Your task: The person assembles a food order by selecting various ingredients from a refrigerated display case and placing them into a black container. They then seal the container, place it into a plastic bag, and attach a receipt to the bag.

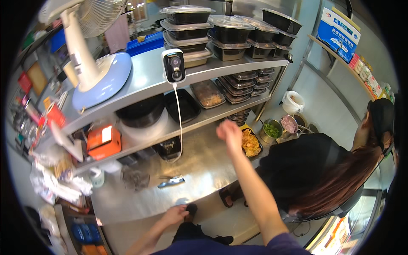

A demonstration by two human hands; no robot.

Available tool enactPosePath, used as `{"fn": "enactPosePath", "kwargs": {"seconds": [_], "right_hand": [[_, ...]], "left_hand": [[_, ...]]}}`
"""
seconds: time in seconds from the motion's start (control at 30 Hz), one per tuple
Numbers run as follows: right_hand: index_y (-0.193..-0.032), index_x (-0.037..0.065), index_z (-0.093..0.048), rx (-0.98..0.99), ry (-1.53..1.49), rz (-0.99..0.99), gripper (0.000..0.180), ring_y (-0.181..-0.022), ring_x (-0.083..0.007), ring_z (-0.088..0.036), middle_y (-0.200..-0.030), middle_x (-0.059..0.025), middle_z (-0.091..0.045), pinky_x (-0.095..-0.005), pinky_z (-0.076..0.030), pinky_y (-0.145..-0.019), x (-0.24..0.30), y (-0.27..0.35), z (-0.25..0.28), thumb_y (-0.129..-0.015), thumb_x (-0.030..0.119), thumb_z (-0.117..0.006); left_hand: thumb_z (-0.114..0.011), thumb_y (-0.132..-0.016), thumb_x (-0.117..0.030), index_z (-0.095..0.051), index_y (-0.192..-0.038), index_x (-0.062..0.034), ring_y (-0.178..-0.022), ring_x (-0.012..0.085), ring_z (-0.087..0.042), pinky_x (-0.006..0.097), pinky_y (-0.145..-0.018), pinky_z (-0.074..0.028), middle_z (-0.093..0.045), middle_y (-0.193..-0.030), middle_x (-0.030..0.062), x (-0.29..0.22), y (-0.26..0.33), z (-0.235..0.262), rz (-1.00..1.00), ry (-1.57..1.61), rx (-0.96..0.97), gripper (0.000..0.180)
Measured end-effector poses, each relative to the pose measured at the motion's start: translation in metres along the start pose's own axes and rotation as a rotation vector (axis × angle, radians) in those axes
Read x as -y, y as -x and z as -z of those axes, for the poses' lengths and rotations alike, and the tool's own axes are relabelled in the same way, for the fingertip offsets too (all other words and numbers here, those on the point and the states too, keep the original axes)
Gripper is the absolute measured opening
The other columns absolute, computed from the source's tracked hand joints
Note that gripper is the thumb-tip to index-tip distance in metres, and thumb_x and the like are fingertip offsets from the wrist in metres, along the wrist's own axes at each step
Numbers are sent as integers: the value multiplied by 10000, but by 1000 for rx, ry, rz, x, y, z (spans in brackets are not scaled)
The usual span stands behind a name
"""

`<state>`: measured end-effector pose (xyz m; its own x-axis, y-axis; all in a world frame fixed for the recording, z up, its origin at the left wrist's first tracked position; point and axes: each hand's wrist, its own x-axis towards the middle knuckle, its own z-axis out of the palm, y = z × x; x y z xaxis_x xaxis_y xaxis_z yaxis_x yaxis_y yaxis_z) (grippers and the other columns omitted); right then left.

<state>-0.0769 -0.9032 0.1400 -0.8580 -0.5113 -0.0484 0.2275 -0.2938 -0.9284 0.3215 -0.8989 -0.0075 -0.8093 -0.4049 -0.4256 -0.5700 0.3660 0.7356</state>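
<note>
A steel counter (204, 170) ran across the middle of the frame beneath two steel shelves, the upper shelf (148, 78) carrying a pale blue fan (91, 63), a small white camera (174, 65) and stacks of lidded black meal boxes (231, 32) toward the top centre. The person's right hand (229, 132) was raised just right of centre, blurred, so I could not tell whether its fingers were spread or closed, and nothing could be seen in it. Just to its right, almost touching it in the picture, lay a black tray of orange food (250, 143) at the counter's right end, its long axis running from upper left to lower right, the near short end pointing down toward the lower right. The tray sat beside the knuckles rather than between any fingers. The left hand (175, 213) hung low at the bottom centre, by the counter's front edge, fingers curled loosely together and gripping nothing I could make out. A pair of metal tongs (171, 182) lay flat on the counter above that hand, well apart from it, lying roughly left to right. Another person in black (314, 170) stood at the right, near steel tubs of chopped greens (272, 129).
</note>
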Motion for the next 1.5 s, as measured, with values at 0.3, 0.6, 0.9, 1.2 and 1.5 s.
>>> {"fn": "enactPosePath", "kwargs": {"seconds": [0.3, 0.6, 0.9, 1.2, 1.5], "right_hand": [[-904, 4, -596, -140, -325, -303, 71, -661, -210, -644, -761, -93, -625, -302, -561, -584, -50, -163, -33, -878, 66, -619], [-807, 63, -562, -248, -471, -53, 60, -662, -149, -522, -737, -30, -539, -285, -466, -620, -7, 2, 26, -840, 27, -597], [-1149, 0, -560, -352, 123, -221, 294, -1000, -212, -656, -1129, -118, -665, -371, -537, -893, 73, 308, 101, -948, 193, -656], [-1117, -17, -685, 34, 906, 5, 538, -932, -248, -673, -1013, -143, -714, -345, -526, -829, 206, 428, 296, -709, 290, -856], [-1128, -12, -696, -10, 524, -139, 494, -922, -174, -663, -1002, -98, -724, -307, -521, -835, 233, 562, 398, -658, 65, -829]], "left_hand": [[-648, -953, -338, -570, -1346, -57, -1084, 247, -658, 376, -904, -527, -666, -1207, 130, -84, -114, 44, -271, 543, 240, 489], [-439, -907, -738, -307, -1531, -117, -1360, 340, -422, 526, -1136, -327, -396, -1511, 150, -196, -225, 80, -256, 1783, 629, 890], [-421, -926, -719, -335, -1507, -137, -1361, 331, -408, 523, -1111, -372, -363, -1537, 128, -252, -162, -42, -378, 1751, 1118, 827], [-419, -934, -702, -351, -1493, -130, -1342, 327, -425, 518, -1097, -385, -382, -1515, 128, -282, 42, -235, -15, 1071, 1614, 803], [-416, -941, -686, -368, -1479, -124, -1324, 324, -442, 513, -1084, -399, -401, -1493, 129, -333, 155, -358, 101, 713, 1930, 779]]}}
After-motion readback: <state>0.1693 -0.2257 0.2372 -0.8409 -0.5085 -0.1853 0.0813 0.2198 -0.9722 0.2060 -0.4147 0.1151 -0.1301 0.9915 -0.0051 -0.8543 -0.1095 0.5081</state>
